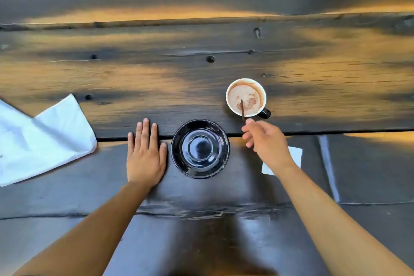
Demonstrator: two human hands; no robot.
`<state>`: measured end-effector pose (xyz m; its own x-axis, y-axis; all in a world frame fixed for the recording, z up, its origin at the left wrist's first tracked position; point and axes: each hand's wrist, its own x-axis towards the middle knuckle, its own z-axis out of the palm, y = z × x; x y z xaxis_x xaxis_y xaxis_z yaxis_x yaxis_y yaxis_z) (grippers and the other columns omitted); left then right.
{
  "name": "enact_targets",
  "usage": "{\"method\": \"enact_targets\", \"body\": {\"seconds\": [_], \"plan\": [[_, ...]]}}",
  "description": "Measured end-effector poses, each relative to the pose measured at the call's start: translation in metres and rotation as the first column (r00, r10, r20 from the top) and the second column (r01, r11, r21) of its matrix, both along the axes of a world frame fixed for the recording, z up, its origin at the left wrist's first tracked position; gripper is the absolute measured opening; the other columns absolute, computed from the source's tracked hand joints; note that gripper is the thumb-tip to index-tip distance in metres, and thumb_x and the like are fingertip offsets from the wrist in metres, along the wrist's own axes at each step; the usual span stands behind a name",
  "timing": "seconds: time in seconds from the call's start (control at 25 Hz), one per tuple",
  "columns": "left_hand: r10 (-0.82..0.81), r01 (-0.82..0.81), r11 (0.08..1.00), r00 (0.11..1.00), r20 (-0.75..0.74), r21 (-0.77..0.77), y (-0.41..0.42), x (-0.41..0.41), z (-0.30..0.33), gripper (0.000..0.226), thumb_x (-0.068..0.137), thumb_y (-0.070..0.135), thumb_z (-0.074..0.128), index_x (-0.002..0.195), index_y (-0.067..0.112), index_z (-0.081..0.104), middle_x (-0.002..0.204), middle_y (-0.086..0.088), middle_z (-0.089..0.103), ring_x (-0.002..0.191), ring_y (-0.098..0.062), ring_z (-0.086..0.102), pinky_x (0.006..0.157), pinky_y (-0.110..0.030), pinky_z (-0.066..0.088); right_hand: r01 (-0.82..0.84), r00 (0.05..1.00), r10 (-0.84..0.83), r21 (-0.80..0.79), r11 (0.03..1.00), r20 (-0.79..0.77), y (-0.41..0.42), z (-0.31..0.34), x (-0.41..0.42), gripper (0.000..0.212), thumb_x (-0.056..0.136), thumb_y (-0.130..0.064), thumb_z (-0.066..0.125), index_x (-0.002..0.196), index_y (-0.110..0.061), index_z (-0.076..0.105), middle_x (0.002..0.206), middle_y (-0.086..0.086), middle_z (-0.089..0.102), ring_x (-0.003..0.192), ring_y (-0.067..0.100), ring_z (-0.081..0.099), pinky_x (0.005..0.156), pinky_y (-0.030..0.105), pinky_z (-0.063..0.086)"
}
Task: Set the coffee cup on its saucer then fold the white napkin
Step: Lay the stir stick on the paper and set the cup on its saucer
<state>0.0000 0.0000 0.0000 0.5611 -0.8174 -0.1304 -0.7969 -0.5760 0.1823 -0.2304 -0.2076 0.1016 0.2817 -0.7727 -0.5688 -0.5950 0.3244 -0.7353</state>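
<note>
A black saucer [200, 148] lies bare on the dark wooden table, in front of me. The coffee cup [246, 97], white inside with a black handle at its lower right, stands on the table beyond and to the right of the saucer; it holds frothy brown drink and a thin brown stir stick [242, 110]. My right hand [266, 141] hovers just below the cup, fingers loosely curled and apart, holding nothing, fingertips near the stick's end. My left hand [145, 152] rests flat on the table left of the saucer. The white napkin [42, 141] lies rumpled at the far left.
A small white paper slip [295, 154] lies on the table under my right wrist. The table is made of dark planks [201, 51] with gaps and knots; one gap runs behind the saucer.
</note>
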Motion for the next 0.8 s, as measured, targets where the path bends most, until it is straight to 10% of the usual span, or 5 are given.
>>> {"method": "enact_targets", "body": {"seconds": [0.8], "plan": [[0.061, -0.061, 0.998, 0.998, -0.017, -0.007, -0.001, 0.0, 0.003, 0.068, 0.098, 0.043, 0.028, 0.157, 0.009, 0.03, 0.168, -0.011, 0.018, 0.157, -0.025, 0.009, 0.126, -0.051, 0.008, 0.105, 0.994, -0.104, -0.023, 0.994, 0.044, 0.036, 0.013, -0.028, 0.021, 0.096, -0.019, 0.06, 0.08, -0.021, 0.074, 0.069, -0.003, 0.067, 0.061, 0.011, 0.057, 0.066, 0.023, 0.043]]}}
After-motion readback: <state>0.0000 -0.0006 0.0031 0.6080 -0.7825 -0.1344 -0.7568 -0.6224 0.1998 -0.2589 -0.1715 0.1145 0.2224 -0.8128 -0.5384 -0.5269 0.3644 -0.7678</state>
